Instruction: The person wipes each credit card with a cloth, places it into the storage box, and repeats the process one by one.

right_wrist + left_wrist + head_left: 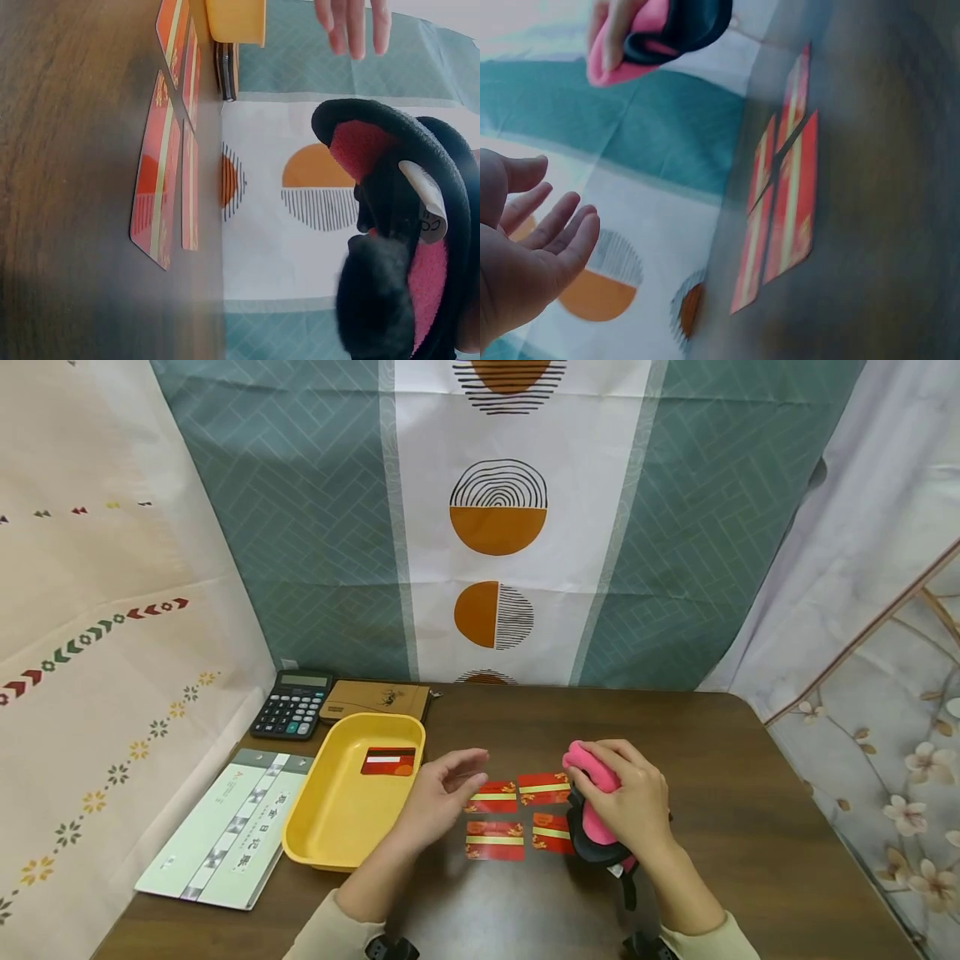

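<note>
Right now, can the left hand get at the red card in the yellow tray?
Probably yes. The left hand looks empty beside the yellow tray, and nothing covers the red card. Only the tray's wall seems to stand between, and the top is open.

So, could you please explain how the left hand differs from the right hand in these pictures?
The left hand is empty, whereas the right hand grips a pink-and-black item. The left hand's fingers look relaxed; the right hand's are curled round the item. The left hand is nearer the yellow tray; the right hand is beyond the red cards from it. Both are bare, below beige sleeves.
</note>
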The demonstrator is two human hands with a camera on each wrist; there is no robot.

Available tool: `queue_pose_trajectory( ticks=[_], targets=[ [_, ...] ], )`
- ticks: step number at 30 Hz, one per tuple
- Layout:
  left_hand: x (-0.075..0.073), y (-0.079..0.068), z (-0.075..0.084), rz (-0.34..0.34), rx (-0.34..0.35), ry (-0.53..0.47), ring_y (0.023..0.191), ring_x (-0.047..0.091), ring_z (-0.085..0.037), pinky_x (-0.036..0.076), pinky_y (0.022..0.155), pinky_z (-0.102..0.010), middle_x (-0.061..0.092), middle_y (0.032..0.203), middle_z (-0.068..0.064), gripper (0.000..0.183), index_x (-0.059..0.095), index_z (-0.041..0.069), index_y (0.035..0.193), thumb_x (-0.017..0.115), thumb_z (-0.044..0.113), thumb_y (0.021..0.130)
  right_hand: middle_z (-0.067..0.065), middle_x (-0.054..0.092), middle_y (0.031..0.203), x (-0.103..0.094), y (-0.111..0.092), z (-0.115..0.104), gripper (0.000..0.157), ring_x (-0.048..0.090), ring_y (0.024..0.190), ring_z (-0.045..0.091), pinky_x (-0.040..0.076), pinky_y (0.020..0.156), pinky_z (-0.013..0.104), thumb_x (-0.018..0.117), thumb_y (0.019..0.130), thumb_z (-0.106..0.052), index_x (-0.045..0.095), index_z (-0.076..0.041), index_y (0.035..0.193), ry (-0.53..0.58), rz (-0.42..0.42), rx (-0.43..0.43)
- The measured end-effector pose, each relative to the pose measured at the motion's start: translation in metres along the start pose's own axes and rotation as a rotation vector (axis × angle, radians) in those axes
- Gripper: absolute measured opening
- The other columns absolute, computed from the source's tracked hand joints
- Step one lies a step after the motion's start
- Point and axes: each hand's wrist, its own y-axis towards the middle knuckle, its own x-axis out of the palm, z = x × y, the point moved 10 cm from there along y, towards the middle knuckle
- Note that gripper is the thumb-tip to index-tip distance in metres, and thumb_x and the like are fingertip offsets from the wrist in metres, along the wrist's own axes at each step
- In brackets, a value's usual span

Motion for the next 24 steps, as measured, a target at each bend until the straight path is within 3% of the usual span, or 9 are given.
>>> queue_pose_trajectory(
  ticks=[5, 9, 12, 20, 24],
  targets=[
    [0.024, -0.001, -0.013, -0.036, 0.015, 0.011, 0.119, 0.062, -0.036, 0.053, 0.099, -0.050, 0.066, 0.128, -0.015, 0.034, 0.067, 0.004, 0.129, 0.070, 0.011, 0.096, 0.003, 0.072, 0.100, 0.000, -0.001, 0.001, 0.043, 0.067, 0.074, 0.018, 0.054, 0.054, 0.032, 0.093, 0.070, -0.020, 0.079, -0.013, 0.110, 0.006, 0.003, -0.002],
    [0.031, -0.002, -0.036, -0.015, -0.040, 0.073, 0.120, 0.060, -0.033, 0.053, 0.097, -0.054, 0.066, 0.129, -0.010, 0.032, 0.069, 0.010, 0.128, 0.071, 0.014, 0.096, 0.003, 0.072, 0.100, 0.002, -0.001, 0.002, 0.044, 0.067, 0.074, 0.018, 0.054, 0.054, 0.032, 0.093, 0.070, -0.020, 0.079, -0.013, 0.110, 0.010, -0.005, 0.002],
    [0.031, -0.001, -0.051, 0.016, -0.064, 0.120, 0.121, 0.059, -0.033, 0.050, 0.098, -0.056, 0.066, 0.128, -0.008, 0.031, 0.070, 0.008, 0.125, 0.072, 0.014, 0.095, 0.003, 0.072, 0.100, 0.003, -0.001, 0.003, 0.044, 0.067, 0.074, 0.017, 0.055, 0.054, 0.032, 0.093, 0.070, -0.021, 0.079, -0.014, 0.110, 0.007, -0.012, 0.003],
    [0.022, 0.002, -0.082, 0.097, -0.119, 0.116, 0.117, 0.058, -0.035, 0.045, 0.103, -0.057, 0.067, 0.122, -0.013, 0.030, 0.071, 0.001, 0.120, 0.073, 0.001, 0.090, 0.001, 0.071, 0.101, 0.007, -0.002, 0.006, 0.044, 0.067, 0.074, 0.016, 0.055, 0.055, 0.033, 0.093, 0.070, -0.022, 0.078, -0.015, 0.111, -0.008, -0.029, 0.014],
    [0.022, 0.001, -0.091, 0.092, -0.134, 0.156, 0.106, 0.060, -0.033, 0.048, 0.098, -0.052, 0.068, 0.116, -0.014, 0.037, 0.071, 0.001, 0.120, 0.078, -0.001, 0.084, 0.001, 0.071, 0.101, 0.009, -0.005, 0.007, 0.045, 0.067, 0.075, 0.016, 0.055, 0.056, 0.033, 0.094, 0.070, -0.023, 0.078, -0.016, 0.111, -0.018, -0.047, 0.028]
  ],
)
